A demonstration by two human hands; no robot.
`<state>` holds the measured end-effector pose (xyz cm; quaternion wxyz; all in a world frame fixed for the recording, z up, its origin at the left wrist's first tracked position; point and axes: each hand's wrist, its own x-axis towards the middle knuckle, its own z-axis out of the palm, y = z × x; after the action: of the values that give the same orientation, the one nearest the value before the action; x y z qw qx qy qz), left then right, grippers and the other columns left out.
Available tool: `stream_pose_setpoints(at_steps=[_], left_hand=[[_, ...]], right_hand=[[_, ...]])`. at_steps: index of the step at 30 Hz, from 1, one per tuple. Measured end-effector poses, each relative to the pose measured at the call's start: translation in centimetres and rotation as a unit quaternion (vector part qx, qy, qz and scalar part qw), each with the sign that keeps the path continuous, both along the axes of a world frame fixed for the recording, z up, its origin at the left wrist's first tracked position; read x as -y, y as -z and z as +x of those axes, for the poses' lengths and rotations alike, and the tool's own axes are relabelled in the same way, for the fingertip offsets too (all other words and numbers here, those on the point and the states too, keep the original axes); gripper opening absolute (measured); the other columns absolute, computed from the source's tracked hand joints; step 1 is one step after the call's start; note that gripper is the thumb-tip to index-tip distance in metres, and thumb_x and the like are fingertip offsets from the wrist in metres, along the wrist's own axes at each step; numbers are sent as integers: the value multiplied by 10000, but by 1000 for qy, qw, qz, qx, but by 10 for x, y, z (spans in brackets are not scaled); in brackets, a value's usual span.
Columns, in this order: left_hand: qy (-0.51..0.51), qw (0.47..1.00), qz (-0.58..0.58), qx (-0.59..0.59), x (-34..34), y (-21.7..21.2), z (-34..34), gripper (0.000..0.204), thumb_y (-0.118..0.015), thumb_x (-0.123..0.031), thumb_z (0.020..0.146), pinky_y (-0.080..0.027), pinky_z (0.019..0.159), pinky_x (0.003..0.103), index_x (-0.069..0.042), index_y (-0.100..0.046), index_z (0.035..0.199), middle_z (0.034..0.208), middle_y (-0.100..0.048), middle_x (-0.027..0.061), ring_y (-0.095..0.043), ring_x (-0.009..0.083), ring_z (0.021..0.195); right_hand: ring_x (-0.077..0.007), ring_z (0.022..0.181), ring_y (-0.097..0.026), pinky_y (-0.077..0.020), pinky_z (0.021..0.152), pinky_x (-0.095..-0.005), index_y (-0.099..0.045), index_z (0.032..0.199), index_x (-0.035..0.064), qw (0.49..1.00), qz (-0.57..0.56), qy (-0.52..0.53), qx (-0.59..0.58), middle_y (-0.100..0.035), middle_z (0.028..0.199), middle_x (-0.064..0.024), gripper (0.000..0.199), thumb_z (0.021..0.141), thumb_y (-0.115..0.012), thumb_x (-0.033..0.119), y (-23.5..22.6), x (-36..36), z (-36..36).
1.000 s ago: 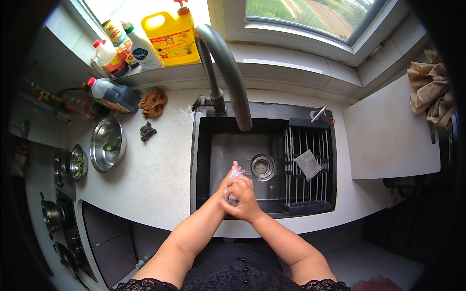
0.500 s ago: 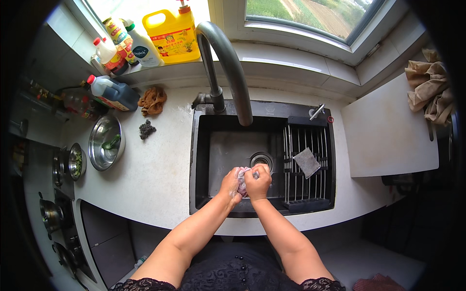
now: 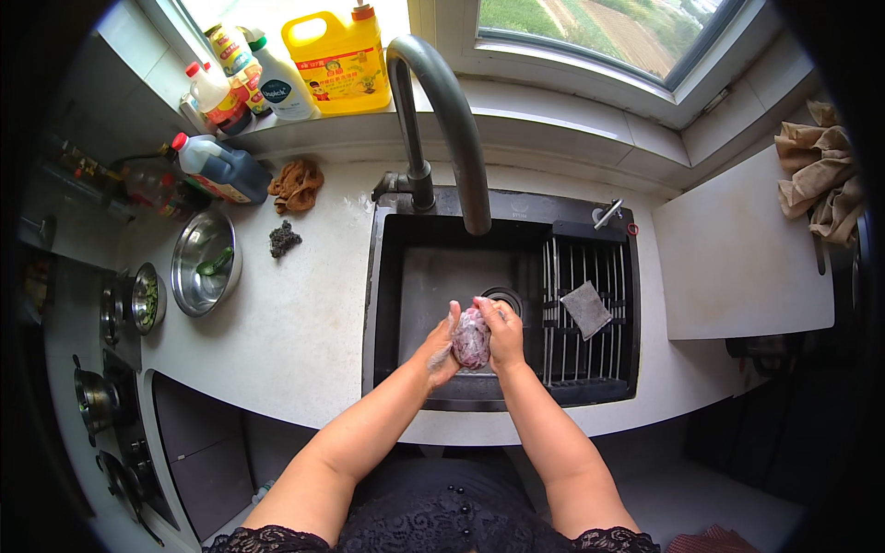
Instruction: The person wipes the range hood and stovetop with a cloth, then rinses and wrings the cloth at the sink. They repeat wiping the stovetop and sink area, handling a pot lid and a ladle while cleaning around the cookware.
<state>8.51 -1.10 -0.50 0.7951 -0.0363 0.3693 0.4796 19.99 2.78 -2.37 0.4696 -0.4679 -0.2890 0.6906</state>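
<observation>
From the head view, the soapy bundle [image 3: 471, 343], a rounded pinkish lump coated in white foam, is between the two hands, over the front half of the dark sink [image 3: 424, 295]. It is slightly longer than wide; its long axis runs roughly away from the person, the far end leaning a little right, toward the drain [image 3: 503, 293]. The left hand [image 3: 441, 355] lies along the bundle's left side, foam on its skin — how far its fingers wrap beneath is hidden, so I cannot tell whether it grips. The right hand [image 3: 505, 336] curls around the right side and far end, holding it. Half a second ago both hands were bunched over the bundle, covering much of it; now they are spread wider and more of its upper face shows. The gray pad [image 3: 586, 311] stays on the rack [image 3: 585, 393]. The sink's front rim is near the wrists, and the rack bounds the right side; the wider room is leftward — bare sink floor up to the left wall. The faucet [image 3: 472, 166] arches beyond, its spout end well apart from the hands.
</observation>
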Motion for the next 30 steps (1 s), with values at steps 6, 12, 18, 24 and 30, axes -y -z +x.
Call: stream_pose_setpoints(at_steps=[6,12,18,24,30], left_hand=[[221,973,43,-40,-2,-25,-14,638,-755,-377,773,-541,776,516,-65,-474,1253,1142,-583,123,-599,312,1040],[272,960,6,-71,-11,-36,-13,359,-789,-127,736,-478,444,222,-81,-531,981,765,-574,43,-582,134,568],[328,941,10,-86,-17,-33,-11,227,-702,-87,753,-388,394,205,-69,-536,907,716,-559,36,-522,113,526],[303,940,0,-158,-16,-49,-3,221,-656,-29,696,-357,363,218,-48,-545,887,693,-546,44,-494,113,483],[308,912,51,-267,-20,-48,0,298,-647,-20,682,-418,429,309,-59,-546,960,778,-587,59,-552,171,577]], right_hand=[[-138,1018,-586,-463,905,-282,-624,1162,-5,978,-16,-207,-27,-649,1106,-95,289,928,-581,160,-30,-4,5],[-87,734,-609,-510,687,-217,-619,1193,25,962,-31,-267,-49,-656,842,-51,291,923,-582,127,-52,-20,8],[-47,605,-528,-450,555,-195,-654,1142,34,968,-10,-249,-1,-595,698,8,280,912,-619,190,-54,-25,3],[-52,621,-522,-438,581,-200,-653,1142,30,966,10,-243,82,-612,700,-21,306,926,-595,239,-65,-29,-3],[-140,997,-604,-446,902,-268,-682,1066,-4,960,80,-219,152,-692,1030,-88,277,906,-589,202,-59,-33,-9]])
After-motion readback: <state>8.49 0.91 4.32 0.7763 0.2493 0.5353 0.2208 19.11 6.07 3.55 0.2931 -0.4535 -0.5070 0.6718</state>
